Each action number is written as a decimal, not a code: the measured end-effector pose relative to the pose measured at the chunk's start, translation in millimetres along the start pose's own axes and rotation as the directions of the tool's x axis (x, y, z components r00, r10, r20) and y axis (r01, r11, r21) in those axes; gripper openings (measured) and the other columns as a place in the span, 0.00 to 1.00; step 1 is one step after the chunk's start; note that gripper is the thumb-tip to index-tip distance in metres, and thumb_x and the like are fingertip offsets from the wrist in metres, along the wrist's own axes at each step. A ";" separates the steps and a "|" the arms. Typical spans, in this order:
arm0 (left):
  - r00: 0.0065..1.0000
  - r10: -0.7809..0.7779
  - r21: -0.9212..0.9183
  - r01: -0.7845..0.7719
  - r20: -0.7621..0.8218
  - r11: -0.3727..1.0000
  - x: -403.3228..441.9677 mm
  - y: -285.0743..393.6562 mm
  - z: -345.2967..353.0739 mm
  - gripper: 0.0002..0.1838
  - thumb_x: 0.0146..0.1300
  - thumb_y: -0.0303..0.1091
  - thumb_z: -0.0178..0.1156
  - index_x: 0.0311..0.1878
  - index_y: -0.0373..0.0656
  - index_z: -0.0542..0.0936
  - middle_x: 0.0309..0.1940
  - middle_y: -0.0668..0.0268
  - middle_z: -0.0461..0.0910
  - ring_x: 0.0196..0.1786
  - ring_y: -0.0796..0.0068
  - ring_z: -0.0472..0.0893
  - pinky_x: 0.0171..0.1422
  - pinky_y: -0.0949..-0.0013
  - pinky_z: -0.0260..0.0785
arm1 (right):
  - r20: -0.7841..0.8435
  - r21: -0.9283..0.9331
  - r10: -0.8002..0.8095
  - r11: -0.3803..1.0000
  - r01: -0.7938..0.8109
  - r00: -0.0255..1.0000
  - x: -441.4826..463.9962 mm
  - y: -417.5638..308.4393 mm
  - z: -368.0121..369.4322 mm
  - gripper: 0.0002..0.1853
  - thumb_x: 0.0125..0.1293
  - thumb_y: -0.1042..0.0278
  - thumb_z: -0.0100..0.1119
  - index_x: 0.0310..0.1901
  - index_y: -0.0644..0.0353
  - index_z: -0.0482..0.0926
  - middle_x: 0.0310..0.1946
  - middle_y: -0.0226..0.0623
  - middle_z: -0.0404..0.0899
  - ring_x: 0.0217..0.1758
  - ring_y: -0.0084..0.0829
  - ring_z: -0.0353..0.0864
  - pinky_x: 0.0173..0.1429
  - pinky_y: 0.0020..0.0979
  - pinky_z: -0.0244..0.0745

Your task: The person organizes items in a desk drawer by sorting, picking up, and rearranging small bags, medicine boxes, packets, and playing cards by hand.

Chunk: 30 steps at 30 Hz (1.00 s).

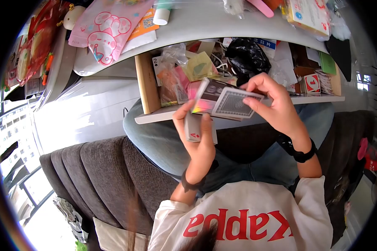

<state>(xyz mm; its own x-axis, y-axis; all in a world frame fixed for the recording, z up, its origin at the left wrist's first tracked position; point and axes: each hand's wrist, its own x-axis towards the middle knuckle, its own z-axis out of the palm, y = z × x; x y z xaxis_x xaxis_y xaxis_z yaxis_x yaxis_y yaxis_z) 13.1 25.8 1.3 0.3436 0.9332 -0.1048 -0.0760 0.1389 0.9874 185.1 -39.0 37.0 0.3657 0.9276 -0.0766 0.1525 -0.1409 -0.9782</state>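
Note:
Over the open drawer, my left hand [199,140] is closed around a stack of white playing cards [193,126], and a red diamond shows on its face. My left fingers also reach the edge of a dark, flat, box-like piece [212,88] with a bright yellow-pink patch; I cannot tell whether it is a card box. A playing card [235,103] with a grey patterned back is pinched between thumb and fingers of my right hand [270,96]. This card overlaps the dark piece, and whether more cards lie beneath it is hidden.
The drawer [148,85] sits above my lap, filled with plastic bags, papers, a black bag [248,58] and an UNO card pack [312,83]. On the grey desk [197,27] lie a pink printed pouch [109,31] and a white-capped tube [161,16].

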 end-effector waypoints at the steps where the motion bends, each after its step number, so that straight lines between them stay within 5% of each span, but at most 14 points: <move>1: 1.000 0.016 0.037 -0.016 0.024 0.999 -0.6 -2.7 -1.5 0.19 0.62 0.25 0.55 0.55 0.37 0.64 0.49 0.63 0.66 0.51 0.76 0.67 0.57 0.74 0.59 | 0.027 -0.047 0.029 0.998 -0.028 0.999 0.8 -4.1 -2.4 0.09 0.58 0.79 0.58 0.38 0.64 0.70 0.35 0.33 0.76 0.40 0.21 0.74 0.49 0.23 0.69; 5: 0.970 -0.010 0.021 0.005 0.243 1.000 4.4 3.7 -3.4 0.20 0.62 0.20 0.51 0.57 0.40 0.62 0.43 0.62 0.71 0.42 0.78 0.72 0.49 0.74 0.65 | 0.020 -0.184 0.007 0.983 -0.003 1.000 13.3 -11.1 -20.8 0.09 0.58 0.82 0.56 0.38 0.63 0.68 0.38 0.32 0.75 0.43 0.18 0.73 0.51 0.21 0.67; 7: 0.942 0.094 0.163 -0.153 0.321 0.975 6.4 4.4 -5.6 0.21 0.59 0.17 0.52 0.56 0.38 0.65 0.39 0.62 0.73 0.40 0.75 0.73 0.47 0.73 0.65 | -0.039 -0.190 0.053 0.980 -0.060 0.998 26.3 -9.3 -28.5 0.08 0.60 0.80 0.56 0.38 0.63 0.68 0.39 0.31 0.75 0.42 0.17 0.72 0.50 0.21 0.67; 12: 0.760 0.051 0.225 -0.255 0.648 0.940 1.5 19.7 -5.3 0.21 0.51 0.18 0.57 0.51 0.37 0.71 0.38 0.56 0.74 0.37 0.59 0.75 0.43 0.65 0.69 | -0.015 -0.130 0.206 0.970 -0.206 0.979 66.7 9.1 -24.1 0.06 0.63 0.79 0.54 0.37 0.62 0.66 0.33 0.29 0.74 0.40 0.14 0.70 0.43 0.17 0.65; 15: 0.657 0.020 0.238 -0.301 0.754 0.924 -0.1 3.9 -6.8 0.23 0.50 0.21 0.59 0.52 0.37 0.70 0.37 0.56 0.72 0.40 0.54 0.75 0.44 0.61 0.69 | -0.032 -0.460 0.102 0.882 -0.105 0.994 84.1 7.5 -16.8 0.06 0.62 0.79 0.54 0.35 0.64 0.66 0.33 0.34 0.76 0.41 0.19 0.75 0.44 0.21 0.67; 16: 0.623 0.026 0.221 -0.315 0.781 0.923 1.5 2.2 -6.5 0.23 0.50 0.21 0.59 0.52 0.37 0.70 0.37 0.56 0.72 0.40 0.54 0.75 0.44 0.61 0.69 | -0.041 -0.629 -0.113 0.775 0.062 0.993 84.7 13.0 -14.0 0.08 0.59 0.79 0.56 0.36 0.64 0.66 0.33 0.39 0.79 0.34 0.36 0.79 0.38 0.29 0.70; 18: 0.551 0.037 0.182 -0.337 0.834 0.924 5.2 0.5 -6.5 0.24 0.50 0.21 0.59 0.53 0.37 0.69 0.38 0.56 0.72 0.41 0.54 0.75 0.45 0.60 0.69 | -0.039 -0.717 -0.137 0.694 0.067 0.990 82.7 6.3 -5.5 0.07 0.59 0.79 0.55 0.36 0.63 0.66 0.35 0.41 0.79 0.37 0.41 0.79 0.39 0.32 0.71; 23: 0.634 0.079 0.053 -0.186 0.769 0.981 19.0 -0.4 -10.9 0.23 0.52 0.21 0.58 0.54 0.38 0.69 0.41 0.56 0.72 0.39 0.59 0.75 0.44 0.63 0.69 | -0.053 -0.715 -0.185 0.693 0.092 0.981 73.4 -5.3 -1.0 0.06 0.60 0.81 0.53 0.36 0.63 0.66 0.37 0.43 0.79 0.42 0.43 0.80 0.42 0.33 0.72; 24: 0.664 0.090 0.014 -0.150 0.742 0.989 21.4 -0.6 -13.7 0.23 0.54 0.21 0.57 0.55 0.39 0.68 0.41 0.56 0.72 0.39 0.61 0.75 0.44 0.64 0.69 | -0.096 -0.648 -0.110 0.761 0.021 0.989 68.8 -13.2 0.7 0.06 0.62 0.81 0.52 0.38 0.63 0.66 0.38 0.41 0.80 0.42 0.32 0.81 0.43 0.27 0.71; 28: 0.902 0.082 -0.379 0.094 0.424 0.921 10.3 -0.8 -28.4 0.25 0.59 0.26 0.56 0.59 0.39 0.61 0.45 0.56 0.69 0.41 0.71 0.72 0.47 0.67 0.65 | -0.218 -0.172 0.076 0.978 -0.115 0.973 35.7 -40.3 7.9 0.12 0.62 0.82 0.51 0.47 0.64 0.64 0.41 0.32 0.75 0.45 0.18 0.74 0.49 0.18 0.66; 30: 0.978 0.033 -0.433 0.061 0.207 0.900 11.8 3.5 -26.8 0.32 0.61 0.47 0.55 0.61 0.41 0.55 0.44 0.55 0.69 0.42 0.70 0.71 0.48 0.67 0.65 | -0.173 0.037 0.185 0.983 -0.181 0.967 24.6 -50.2 34.8 0.18 0.59 0.83 0.54 0.51 0.65 0.65 0.41 0.33 0.73 0.44 0.21 0.74 0.47 0.20 0.68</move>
<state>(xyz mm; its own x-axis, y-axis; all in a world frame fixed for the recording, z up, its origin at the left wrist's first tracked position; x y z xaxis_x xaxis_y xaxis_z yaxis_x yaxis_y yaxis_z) -8.3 46.2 0.4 0.5268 0.8488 -0.0453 -0.4524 0.3251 0.8305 154.6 2.9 77.5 0.5410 0.8113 -0.2217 0.0498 -0.2940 -0.9545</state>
